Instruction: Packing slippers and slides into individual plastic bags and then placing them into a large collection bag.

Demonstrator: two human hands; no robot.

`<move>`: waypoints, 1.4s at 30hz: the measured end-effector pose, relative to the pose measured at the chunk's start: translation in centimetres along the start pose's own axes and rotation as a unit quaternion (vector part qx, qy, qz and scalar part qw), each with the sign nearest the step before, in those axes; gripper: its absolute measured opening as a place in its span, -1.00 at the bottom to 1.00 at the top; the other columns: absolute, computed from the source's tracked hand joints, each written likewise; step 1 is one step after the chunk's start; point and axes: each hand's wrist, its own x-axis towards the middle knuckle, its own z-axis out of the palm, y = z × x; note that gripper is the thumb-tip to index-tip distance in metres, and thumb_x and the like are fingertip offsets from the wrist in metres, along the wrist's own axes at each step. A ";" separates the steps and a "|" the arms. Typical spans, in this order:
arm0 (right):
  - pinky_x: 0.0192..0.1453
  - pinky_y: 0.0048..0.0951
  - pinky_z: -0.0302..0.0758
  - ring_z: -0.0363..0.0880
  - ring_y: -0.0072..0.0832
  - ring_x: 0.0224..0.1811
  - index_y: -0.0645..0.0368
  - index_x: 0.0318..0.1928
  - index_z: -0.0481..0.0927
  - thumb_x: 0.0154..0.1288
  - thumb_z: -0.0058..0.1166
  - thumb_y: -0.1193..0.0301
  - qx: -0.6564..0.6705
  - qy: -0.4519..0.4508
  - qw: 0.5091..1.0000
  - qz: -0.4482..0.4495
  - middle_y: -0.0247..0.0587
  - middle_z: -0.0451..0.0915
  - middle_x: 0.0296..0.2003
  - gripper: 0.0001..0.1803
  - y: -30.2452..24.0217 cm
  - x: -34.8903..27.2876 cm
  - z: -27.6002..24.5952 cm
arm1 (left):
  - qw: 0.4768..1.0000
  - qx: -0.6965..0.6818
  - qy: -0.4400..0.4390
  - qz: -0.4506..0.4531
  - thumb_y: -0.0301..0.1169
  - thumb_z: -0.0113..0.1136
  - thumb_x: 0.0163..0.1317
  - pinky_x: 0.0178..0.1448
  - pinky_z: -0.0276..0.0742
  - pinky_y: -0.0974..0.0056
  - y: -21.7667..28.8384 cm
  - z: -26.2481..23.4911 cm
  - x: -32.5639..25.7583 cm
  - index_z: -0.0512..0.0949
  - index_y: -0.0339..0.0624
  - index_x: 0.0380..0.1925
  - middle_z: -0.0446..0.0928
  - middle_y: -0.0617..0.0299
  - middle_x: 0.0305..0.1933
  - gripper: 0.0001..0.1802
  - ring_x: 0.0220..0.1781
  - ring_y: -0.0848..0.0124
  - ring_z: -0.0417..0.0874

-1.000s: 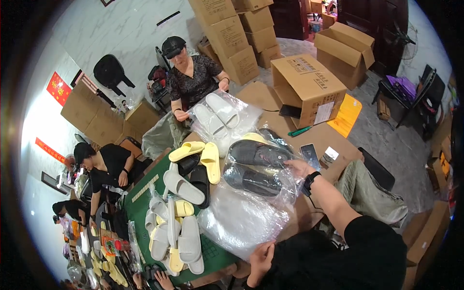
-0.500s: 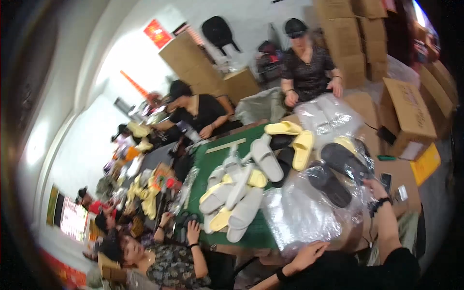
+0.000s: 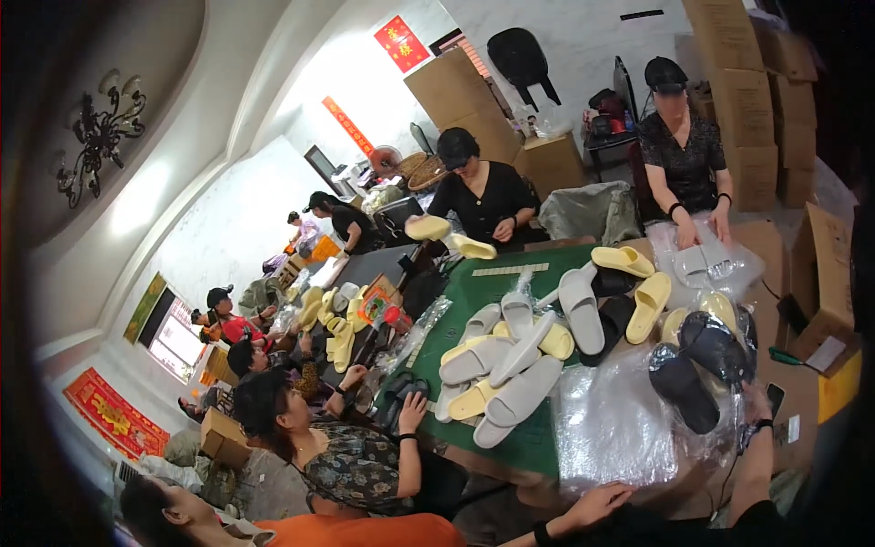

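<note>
My right hand (image 3: pixel 755 403) is closed at the near edge of a clear plastic bag with a dark slipper (image 3: pixel 717 346) in it. Beside that, another dark slipper (image 3: pixel 684 390) lies on clear plastic. My left hand (image 3: pixel 600 501) is at the table's near edge, fingers stretched out and nothing in them. It lies just below a stack of clear plastic bags (image 3: pixel 612 427). To the left is a heap of slippers, among them a grey slipper (image 3: pixel 518 401) and a yellow slipper (image 3: pixel 650 307). The fingertips of my right hand are partly hidden.
Across the table a person (image 3: pixel 684 150) handles bagged pale slippers (image 3: pixel 706 264). Another person (image 3: pixel 474 187) holds yellow slippers (image 3: pixel 451 237). To my left, people sit along the green-topped table (image 3: pixel 437 365). An open carton (image 3: pixel 825 292) and a phone (image 3: pixel 775 398) lie to the right.
The view has swung left, so everything sits further right in it. My right hand stays at the bagged dark slipper. The person opposite now has both hands on the bagged pale slippers.
</note>
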 end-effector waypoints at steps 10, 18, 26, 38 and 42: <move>0.04 -0.29 0.33 0.45 -0.39 -0.08 0.22 -0.04 0.44 0.17 0.10 0.34 -0.049 0.070 0.996 0.004 -0.30 0.52 -0.12 -0.64 2.0 -0.3 3.2 | 0.998 0.033 0.044 -0.025 -0.33 -0.05 0.27 -0.07 0.45 0.22 2.4 -0.9 -1.3 0.52 -0.18 -0.14 0.52 0.06 -0.16 -0.74 -0.13 0.12 0.54; -0.12 -0.45 0.41 0.46 -0.47 -0.18 0.25 -0.12 0.48 0.10 0.13 0.41 -0.111 0.112 0.986 -0.060 -0.31 0.53 -0.22 -0.68 0.7 2.6 1.9 | 0.999 0.011 0.033 -0.026 -0.40 0.05 0.20 -0.24 0.49 0.26 3.9 0.5 -2.0 0.56 -0.18 -0.22 0.55 0.08 -0.28 -0.80 -0.31 0.16 0.59; -0.20 -0.39 0.46 0.47 -0.45 -0.34 0.23 -0.23 0.45 0.06 0.12 0.37 0.012 0.110 0.983 -0.146 -0.26 0.48 -0.38 -0.73 -4.6 1.9 16.0 | 0.998 0.027 0.058 -0.002 -0.42 0.03 0.20 -0.22 0.47 0.29 2.4 1.1 -3.3 0.55 -0.20 -0.23 0.55 0.06 -0.28 -0.81 -0.27 0.15 0.58; -0.55 -0.46 0.41 0.45 -0.46 -0.58 0.22 -0.38 0.51 0.07 0.09 0.36 -0.197 -0.002 0.869 -0.453 -0.21 0.52 -0.49 -0.82 -13.0 -15.0 24.4 | 0.994 0.029 -0.098 0.025 -0.38 -0.01 0.22 -0.11 0.44 0.21 -0.4 0.4 -3.1 0.52 -0.24 -0.17 0.53 -0.03 -0.23 -0.76 -0.18 0.07 0.55; -0.31 -0.49 0.39 0.41 -0.53 -0.37 0.13 -0.31 0.54 0.13 0.02 0.32 -0.301 0.109 0.883 -0.344 -0.28 0.47 -0.35 -0.83 -13.6 -23.5 23.0 | 0.985 0.065 -0.148 0.064 -0.41 0.01 0.20 -0.07 0.44 0.17 -1.1 2.3 -2.8 0.52 -0.26 -0.18 0.53 -0.04 -0.21 -0.77 -0.14 0.05 0.53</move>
